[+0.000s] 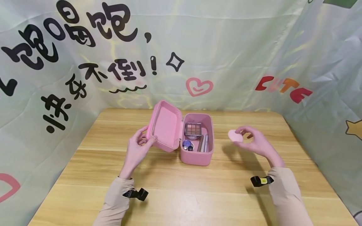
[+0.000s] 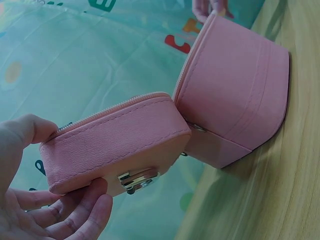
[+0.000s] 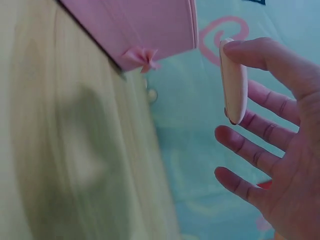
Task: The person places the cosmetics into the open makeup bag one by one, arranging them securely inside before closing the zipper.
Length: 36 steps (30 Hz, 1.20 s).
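Observation:
A pink zippered cosmetic case (image 1: 196, 159) stands on the table with its lid (image 1: 167, 125) swung out to the left. My left hand (image 1: 136, 150) grips the lid by its outer edge, thumb on the zipper rim and fingers underneath, as the left wrist view shows. Inside the case lie an eyeshadow palette (image 1: 193, 129), slim tubes (image 1: 205, 144) and small round pots (image 1: 187, 143). To the right of the case, my right hand (image 1: 255, 143) pinches a pale pink powder puff (image 1: 234, 136) above the table. The right wrist view shows the puff (image 3: 233, 85) edge-on between thumb and fingers.
The wooden table (image 1: 181, 194) ends at a printed cloth backdrop (image 1: 232, 47) behind and on both sides. A metal ornament (image 2: 137, 180) sits on the lid's outside, and a pink bow (image 3: 142, 57) on the case's side. Black wrist cameras are strapped at both sleeves.

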Available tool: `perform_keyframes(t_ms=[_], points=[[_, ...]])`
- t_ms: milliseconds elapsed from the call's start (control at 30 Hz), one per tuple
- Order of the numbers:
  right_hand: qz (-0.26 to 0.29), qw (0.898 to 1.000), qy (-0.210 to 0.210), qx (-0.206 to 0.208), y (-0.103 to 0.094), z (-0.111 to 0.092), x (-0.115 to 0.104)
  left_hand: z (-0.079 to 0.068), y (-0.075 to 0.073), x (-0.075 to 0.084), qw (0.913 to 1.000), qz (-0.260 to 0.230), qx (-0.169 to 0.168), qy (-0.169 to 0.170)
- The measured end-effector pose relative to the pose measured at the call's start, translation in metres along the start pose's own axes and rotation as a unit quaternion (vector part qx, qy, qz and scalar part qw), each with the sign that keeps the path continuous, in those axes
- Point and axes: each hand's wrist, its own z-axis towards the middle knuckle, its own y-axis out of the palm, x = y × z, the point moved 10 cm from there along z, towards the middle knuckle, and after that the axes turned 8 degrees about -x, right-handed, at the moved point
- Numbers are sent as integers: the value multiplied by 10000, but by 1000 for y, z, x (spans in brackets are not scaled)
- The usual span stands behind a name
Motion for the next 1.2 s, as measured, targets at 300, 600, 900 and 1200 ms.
perform_keyframes(t_ms=[300, 600, 900, 1200], points=[[-91, 9993, -245, -269, 5, 28, -24, 0, 0, 2, 10000, -8, -1, -37], [-152, 9976, -520, -425, 7, 55, -53, 0, -1, 1, 10000, -1, 19, -41], [-116, 9959, -713, -548, 16, 77, -72, 0, -1, 1, 10000, 5, 9, -56], [-72, 9943, -768, -739, 30, 90, -84, 0, 0, 1, 10000, 5, -30, -72]])
